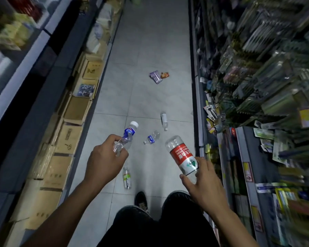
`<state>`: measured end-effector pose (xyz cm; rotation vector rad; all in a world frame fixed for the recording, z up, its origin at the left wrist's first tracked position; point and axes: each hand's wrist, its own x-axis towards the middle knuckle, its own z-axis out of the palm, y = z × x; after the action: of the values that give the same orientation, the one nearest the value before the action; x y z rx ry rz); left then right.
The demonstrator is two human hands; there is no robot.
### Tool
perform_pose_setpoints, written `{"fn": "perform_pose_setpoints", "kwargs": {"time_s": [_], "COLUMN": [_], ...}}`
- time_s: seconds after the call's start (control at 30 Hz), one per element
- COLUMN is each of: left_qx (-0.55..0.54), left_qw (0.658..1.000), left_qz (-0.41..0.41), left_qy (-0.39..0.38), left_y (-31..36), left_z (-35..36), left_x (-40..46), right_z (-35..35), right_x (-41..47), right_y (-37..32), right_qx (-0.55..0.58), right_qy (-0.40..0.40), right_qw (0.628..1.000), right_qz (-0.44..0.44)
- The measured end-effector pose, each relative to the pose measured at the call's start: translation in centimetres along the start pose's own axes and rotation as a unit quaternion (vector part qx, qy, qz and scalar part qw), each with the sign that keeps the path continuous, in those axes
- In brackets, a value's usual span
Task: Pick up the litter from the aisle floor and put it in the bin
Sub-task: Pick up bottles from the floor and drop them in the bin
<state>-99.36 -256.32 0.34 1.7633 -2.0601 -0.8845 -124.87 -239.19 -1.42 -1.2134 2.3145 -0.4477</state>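
Down the middle, aisle floor (150, 50), with boxes (73, 111) lined along the left edge and shelves (257, 86) along the right. Held above it, one bottle (126, 138) in the left hand (105, 161), another (183, 155) in the right hand (205, 182). On the floor: a bottle (127, 178) between the hands, two bottles (151, 138) (164, 120) ahead, wrappers (158, 76) farther off.

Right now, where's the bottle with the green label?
In the head view, the green-label bottle lies on the floor tiles low in the frame, just below the left hand and ahead of the shoe.
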Motion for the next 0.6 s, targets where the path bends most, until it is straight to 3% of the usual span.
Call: {"fn": "perform_pose_setpoints", "kwargs": {"time_s": [0.27, 0.6], "left_qx": [-0.003, 0.017], "left_qw": [1.0, 0.998], "left_qz": [0.023, -0.044], "left_qy": [-0.006, 0.047], "left_y": [5.4, 9.3], "left_z": [2.3, 2.7], "left_x": [12.2, 24.1], "right_z": [-2.4, -6.0], "right_x": [9.9, 29.1], "right_y": [0.7, -3.6], "right_qx": [0.017, -0.001], "right_qy": [0.004, -0.043], "right_qw": [0.999, 0.998], "right_qz": [0.041, -0.047]}}
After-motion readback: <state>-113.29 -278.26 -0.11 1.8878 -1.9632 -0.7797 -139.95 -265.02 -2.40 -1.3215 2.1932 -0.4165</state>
